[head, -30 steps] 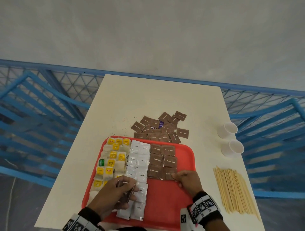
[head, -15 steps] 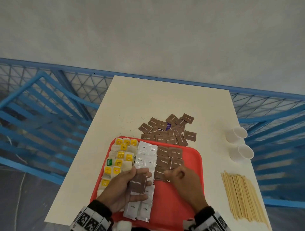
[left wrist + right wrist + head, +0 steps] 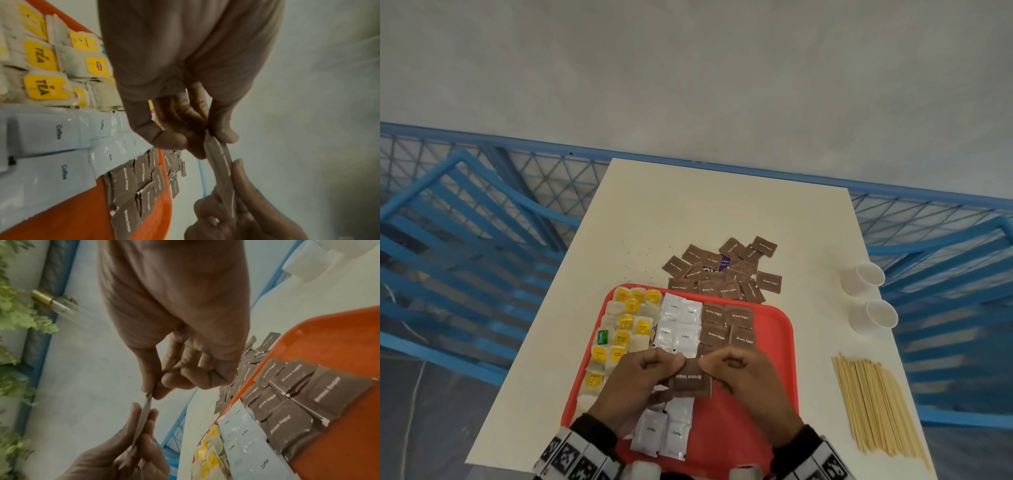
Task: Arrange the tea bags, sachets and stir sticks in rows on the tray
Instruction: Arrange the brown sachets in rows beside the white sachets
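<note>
Both hands hold one brown sugar sachet (image 3: pixel 692 381) above the red tray (image 3: pixel 774 346). My left hand (image 3: pixel 647 380) pinches its left edge and my right hand (image 3: pixel 736 371) pinches its right edge. In the left wrist view the sachet (image 3: pixel 221 155) is seen edge-on between thumb and fingers. On the tray lie rows of yellow-tagged tea bags (image 3: pixel 626 322), white coffee sachets (image 3: pixel 679 325) and brown sugar sachets (image 3: pixel 727 325). A loose pile of brown sachets (image 3: pixel 722 270) lies on the table behind the tray. Wooden stir sticks (image 3: pixel 873 404) lie to the right.
Two white paper cups (image 3: pixel 866 277) (image 3: pixel 876 317) lie on their sides near the table's right edge. Blue metal railing (image 3: pixel 482 212) surrounds the white table (image 3: pixel 705 205). The tray's right part (image 3: pixel 750 428) is bare red.
My right hand has left the sachet row on the tray and come to meet the left hand. The brown sachet, held by the left hand alone, is now pinched by both.
</note>
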Action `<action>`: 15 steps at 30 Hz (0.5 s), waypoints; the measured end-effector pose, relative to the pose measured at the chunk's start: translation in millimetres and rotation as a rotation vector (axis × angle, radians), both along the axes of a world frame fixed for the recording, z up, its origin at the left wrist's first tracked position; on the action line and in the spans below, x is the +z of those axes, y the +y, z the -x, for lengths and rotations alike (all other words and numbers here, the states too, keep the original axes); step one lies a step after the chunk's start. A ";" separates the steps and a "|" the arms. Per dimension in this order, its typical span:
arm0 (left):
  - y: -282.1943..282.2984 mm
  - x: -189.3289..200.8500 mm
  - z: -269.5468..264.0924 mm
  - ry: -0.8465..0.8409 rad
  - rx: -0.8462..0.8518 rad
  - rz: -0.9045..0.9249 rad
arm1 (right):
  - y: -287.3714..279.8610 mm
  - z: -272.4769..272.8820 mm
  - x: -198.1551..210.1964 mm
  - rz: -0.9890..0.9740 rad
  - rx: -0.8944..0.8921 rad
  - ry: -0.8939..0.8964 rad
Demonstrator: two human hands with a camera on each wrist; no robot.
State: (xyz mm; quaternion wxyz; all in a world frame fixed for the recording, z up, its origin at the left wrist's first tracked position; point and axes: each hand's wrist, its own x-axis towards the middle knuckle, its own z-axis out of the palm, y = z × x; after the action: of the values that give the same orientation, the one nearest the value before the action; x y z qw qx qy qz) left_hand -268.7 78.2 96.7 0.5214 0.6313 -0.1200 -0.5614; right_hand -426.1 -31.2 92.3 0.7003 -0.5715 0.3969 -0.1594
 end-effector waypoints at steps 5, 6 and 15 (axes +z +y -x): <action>-1.6 1.6 -1.0 0.196 -0.004 0.000 | 2.3 3.9 -0.5 -0.123 -0.038 -0.067; -1.8 2.1 -0.4 0.226 0.002 -0.008 | 3.6 4.2 -0.2 -0.139 -0.039 -0.076; 7.1 -1.6 1.3 0.006 -0.056 -0.095 | -4.7 12.9 3.2 0.146 0.049 0.088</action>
State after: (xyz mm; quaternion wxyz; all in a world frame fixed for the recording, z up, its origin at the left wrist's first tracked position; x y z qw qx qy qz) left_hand -270.0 85.2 95.1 0.4751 0.6500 -0.1092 -0.5830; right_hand -439.0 -35.8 95.5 0.6424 -0.6370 0.4005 -0.1455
